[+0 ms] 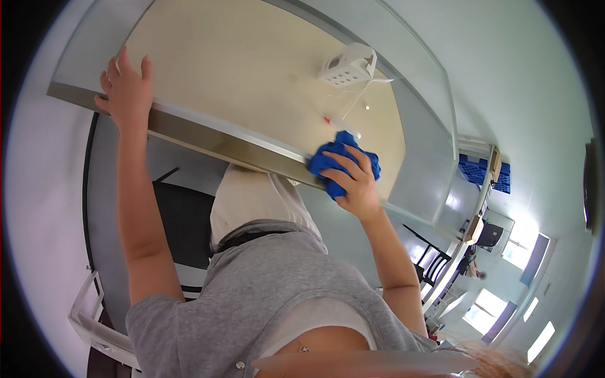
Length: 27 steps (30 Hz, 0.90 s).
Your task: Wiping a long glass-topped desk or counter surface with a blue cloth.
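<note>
My right hand (354, 181) grips a bunched blue cloth (322, 165) at the near edge of the cream tabletop (239, 69). Its fingers curl over the cloth, which lies partly on the top and partly over the edge strip. Just beyond the cloth is a small whitish object with a red tip (327, 120), partly hidden, so its kind is unclear. At the left end of the table my left hand (129, 91) rests on the near edge, fingers apart and holding nothing.
A white holed basket (346, 66) stands at the far right of the tabletop, a thin white cord (359, 97) beside it. Below the table are a black seat (183, 220) and grey floor. Further right are black chairs (435, 264) and a blue pallet (476, 169).
</note>
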Each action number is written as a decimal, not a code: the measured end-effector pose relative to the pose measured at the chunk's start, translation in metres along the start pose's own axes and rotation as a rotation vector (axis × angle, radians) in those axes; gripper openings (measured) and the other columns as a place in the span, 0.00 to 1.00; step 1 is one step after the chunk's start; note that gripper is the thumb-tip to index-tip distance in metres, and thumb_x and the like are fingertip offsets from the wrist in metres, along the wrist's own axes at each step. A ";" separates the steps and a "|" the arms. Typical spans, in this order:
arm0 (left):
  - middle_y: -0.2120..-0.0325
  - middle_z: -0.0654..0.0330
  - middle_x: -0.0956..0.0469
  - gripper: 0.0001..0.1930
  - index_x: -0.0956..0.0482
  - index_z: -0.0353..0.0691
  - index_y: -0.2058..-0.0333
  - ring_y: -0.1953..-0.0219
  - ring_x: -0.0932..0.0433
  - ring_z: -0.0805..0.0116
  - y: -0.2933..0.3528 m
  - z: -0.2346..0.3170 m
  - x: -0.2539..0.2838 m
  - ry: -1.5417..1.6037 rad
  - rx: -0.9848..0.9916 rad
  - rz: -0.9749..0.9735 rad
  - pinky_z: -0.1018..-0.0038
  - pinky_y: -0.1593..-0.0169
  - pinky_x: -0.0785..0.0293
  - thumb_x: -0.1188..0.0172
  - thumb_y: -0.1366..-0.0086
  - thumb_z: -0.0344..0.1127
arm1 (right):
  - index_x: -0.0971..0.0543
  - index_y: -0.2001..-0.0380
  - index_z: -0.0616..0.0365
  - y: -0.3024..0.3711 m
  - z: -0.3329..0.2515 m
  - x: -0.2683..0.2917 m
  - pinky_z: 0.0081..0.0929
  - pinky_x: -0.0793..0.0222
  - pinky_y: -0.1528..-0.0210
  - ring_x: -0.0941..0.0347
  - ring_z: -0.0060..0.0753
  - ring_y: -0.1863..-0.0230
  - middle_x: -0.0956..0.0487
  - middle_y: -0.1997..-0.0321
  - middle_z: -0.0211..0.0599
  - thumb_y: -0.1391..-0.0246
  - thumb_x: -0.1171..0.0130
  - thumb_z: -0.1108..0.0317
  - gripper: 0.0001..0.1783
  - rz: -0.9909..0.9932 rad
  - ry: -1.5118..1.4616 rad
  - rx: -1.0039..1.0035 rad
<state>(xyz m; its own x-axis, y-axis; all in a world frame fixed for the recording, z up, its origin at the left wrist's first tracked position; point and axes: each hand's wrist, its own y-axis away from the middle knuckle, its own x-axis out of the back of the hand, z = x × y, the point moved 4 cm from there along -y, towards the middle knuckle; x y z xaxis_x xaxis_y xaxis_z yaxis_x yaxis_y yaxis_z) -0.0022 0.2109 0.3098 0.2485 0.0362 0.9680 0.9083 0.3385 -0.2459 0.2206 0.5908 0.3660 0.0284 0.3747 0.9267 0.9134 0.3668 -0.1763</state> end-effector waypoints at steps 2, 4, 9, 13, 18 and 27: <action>0.34 0.61 0.43 0.31 0.45 0.56 0.35 0.31 0.48 0.55 0.001 -0.002 0.000 0.031 0.000 0.018 0.37 0.36 0.57 0.59 0.32 0.60 | 0.20 0.63 0.42 -0.031 -0.017 -0.013 0.45 0.35 0.49 0.34 0.44 0.40 0.25 0.45 0.25 0.74 0.34 0.69 0.25 -0.009 -0.045 0.129; 0.35 0.61 0.43 0.31 0.45 0.55 0.35 0.32 0.48 0.56 0.002 -0.001 0.004 0.063 0.006 0.040 0.36 0.36 0.56 0.57 0.32 0.58 | 0.20 0.62 0.41 -0.067 -0.039 -0.025 0.44 0.34 0.49 0.34 0.47 0.41 0.25 0.44 0.26 0.74 0.34 0.70 0.26 -0.055 -0.059 0.243; 0.36 0.64 0.40 0.25 0.43 0.54 0.36 0.32 0.45 0.66 0.002 -0.010 0.005 0.148 0.004 0.006 0.38 0.36 0.54 0.57 0.30 0.48 | 0.23 0.58 0.40 -0.165 -0.081 -0.068 0.48 0.36 0.45 0.39 0.43 0.37 0.28 0.44 0.26 0.60 0.36 0.63 0.20 0.015 0.019 0.368; 0.37 0.66 0.39 0.23 0.43 0.53 0.37 0.33 0.45 0.67 0.002 -0.004 0.010 0.089 -0.014 -0.004 0.39 0.35 0.54 0.58 0.29 0.43 | 0.23 0.55 0.36 -0.227 -0.015 -0.080 0.43 0.36 0.43 0.38 0.44 0.37 0.29 0.41 0.28 0.56 0.40 0.65 0.21 0.189 0.193 0.132; 0.36 0.69 0.40 0.21 0.38 0.54 0.39 0.33 0.44 0.68 0.004 -0.008 0.006 0.047 -0.027 -0.015 0.41 0.34 0.54 0.58 0.29 0.41 | 0.24 0.52 0.37 -0.170 0.147 -0.010 0.41 0.36 0.40 0.35 0.47 0.39 0.27 0.43 0.37 0.56 0.39 0.68 0.24 0.343 0.303 -0.343; 0.42 0.70 0.31 0.18 0.32 0.52 0.44 0.36 0.37 0.67 0.020 -0.007 0.011 0.317 -0.116 0.117 0.46 0.34 0.54 0.51 0.33 0.35 | 0.27 0.46 0.39 -0.017 0.304 0.062 0.43 0.38 0.39 0.35 0.46 0.40 0.28 0.41 0.37 0.50 0.45 0.61 0.24 0.460 0.471 -1.284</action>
<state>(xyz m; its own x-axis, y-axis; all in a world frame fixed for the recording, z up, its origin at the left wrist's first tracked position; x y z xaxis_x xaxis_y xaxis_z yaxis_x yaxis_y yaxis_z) 0.0214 0.2112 0.3150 0.4285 -0.2311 0.8735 0.8952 0.2395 -0.3758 0.0834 0.8666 0.3256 0.3122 -0.1568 0.9370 0.5070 -0.8066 -0.3039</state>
